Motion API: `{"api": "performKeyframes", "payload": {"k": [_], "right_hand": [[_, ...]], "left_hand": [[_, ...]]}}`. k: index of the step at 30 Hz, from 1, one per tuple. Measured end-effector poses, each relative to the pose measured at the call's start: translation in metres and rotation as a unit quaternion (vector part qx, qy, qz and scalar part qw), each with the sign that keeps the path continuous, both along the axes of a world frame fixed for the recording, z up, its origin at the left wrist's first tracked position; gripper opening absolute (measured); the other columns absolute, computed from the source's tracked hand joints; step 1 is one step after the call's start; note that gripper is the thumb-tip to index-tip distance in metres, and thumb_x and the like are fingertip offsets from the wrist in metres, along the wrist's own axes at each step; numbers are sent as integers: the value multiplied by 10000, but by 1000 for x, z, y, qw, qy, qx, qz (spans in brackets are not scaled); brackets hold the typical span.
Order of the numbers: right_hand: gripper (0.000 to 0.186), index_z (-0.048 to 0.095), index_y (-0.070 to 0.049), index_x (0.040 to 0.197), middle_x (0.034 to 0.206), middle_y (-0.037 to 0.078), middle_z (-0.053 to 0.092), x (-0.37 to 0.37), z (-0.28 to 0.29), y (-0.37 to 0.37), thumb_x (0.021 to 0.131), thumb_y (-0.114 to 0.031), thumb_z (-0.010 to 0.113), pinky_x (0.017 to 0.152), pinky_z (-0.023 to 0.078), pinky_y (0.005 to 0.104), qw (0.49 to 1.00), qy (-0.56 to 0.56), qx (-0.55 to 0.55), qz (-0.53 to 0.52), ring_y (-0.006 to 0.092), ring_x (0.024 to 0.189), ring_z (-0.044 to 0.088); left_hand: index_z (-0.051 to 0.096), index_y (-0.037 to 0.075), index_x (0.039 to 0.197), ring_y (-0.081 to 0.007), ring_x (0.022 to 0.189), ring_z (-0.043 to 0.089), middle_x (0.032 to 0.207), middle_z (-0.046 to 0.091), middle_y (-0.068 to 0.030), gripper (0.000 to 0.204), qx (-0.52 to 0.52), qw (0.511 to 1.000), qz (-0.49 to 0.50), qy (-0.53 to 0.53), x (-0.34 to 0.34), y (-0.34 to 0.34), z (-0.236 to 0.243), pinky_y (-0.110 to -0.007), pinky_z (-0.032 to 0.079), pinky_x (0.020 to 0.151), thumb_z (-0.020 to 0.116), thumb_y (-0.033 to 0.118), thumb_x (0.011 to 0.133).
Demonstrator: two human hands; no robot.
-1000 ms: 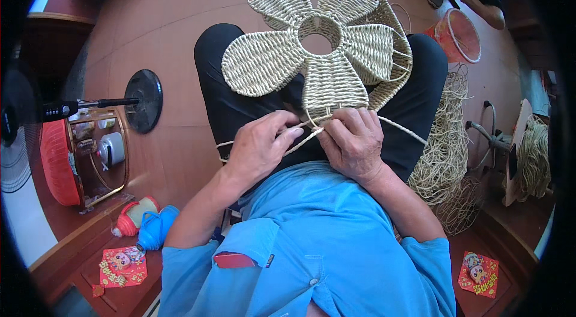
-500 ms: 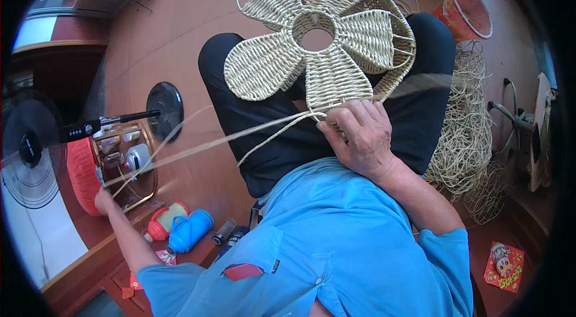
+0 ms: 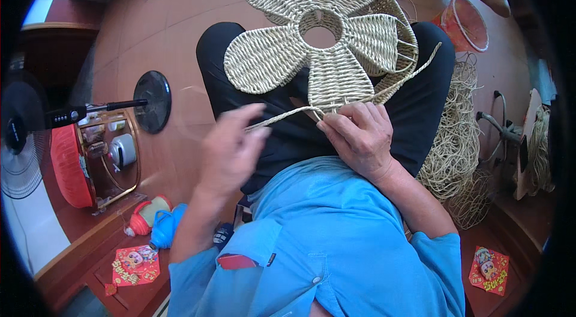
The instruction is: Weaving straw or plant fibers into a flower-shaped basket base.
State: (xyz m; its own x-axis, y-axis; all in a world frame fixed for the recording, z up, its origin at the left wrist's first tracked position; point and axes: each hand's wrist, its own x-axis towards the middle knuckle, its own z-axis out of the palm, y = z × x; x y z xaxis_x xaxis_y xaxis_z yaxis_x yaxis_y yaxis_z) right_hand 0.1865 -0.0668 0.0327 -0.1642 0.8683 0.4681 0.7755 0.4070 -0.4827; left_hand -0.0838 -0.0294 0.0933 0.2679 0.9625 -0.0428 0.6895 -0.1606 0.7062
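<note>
A pale woven straw piece shaped like a flower (image 3: 339,77), with a round hole in its middle, lies over my knees. Its wider woven rim (image 3: 393,11) curves behind the petals. My right hand (image 3: 360,134) is closed on the tip of the lowest petal, where cord strands meet; the fingertips are partly hidden. From that tip a twisted straw cord (image 3: 282,117) runs left to my left hand (image 3: 231,152), which is blurred, with thumb and fingers apart beside the cord. Another cord length (image 3: 420,71) extends up to the right over my knee.
A large heap of loose straw cord (image 3: 450,131) lies on the floor to the right, below a red bucket (image 3: 465,23). At left are a standing fan (image 3: 24,131), a red-covered round stool or rack (image 3: 72,164) and a blue flask (image 3: 165,227). A chair base (image 3: 501,131) stands far right.
My left hand has come from far out at the left back to beside the petal tip. The long stretched cord now shows at the right. My right hand stays in place.
</note>
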Motion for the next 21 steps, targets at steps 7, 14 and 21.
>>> {"api": "performKeyframes", "payload": {"k": [7,14,21], "right_hand": [[185,790,-172,982,909,-23,658,2,2,0,850,-221,911,719,460,381,1000,-23,-7,4,199,794,637],[179,732,-197,920,925,-40,606,2,-5,0,847,-271,878,724,426,362,1000,-14,4,-13,168,803,600],[159,738,-174,916,962,-12,616,2,0,-1,865,-262,860,756,429,382,999,-6,-41,-3,180,863,616]], "left_hand": [[743,58,1162,-307,856,739,1006,739,-132,168,99,991,-65,59,8,4,-34,-425,585,765,726,68,995],[716,64,1127,-430,1068,709,1085,737,-198,164,159,888,195,384,-213,78,12,-519,562,884,620,161,1037],[810,66,1168,-64,880,689,1029,764,-24,173,-193,969,144,65,-70,9,80,-274,570,724,752,127,1017]]}}
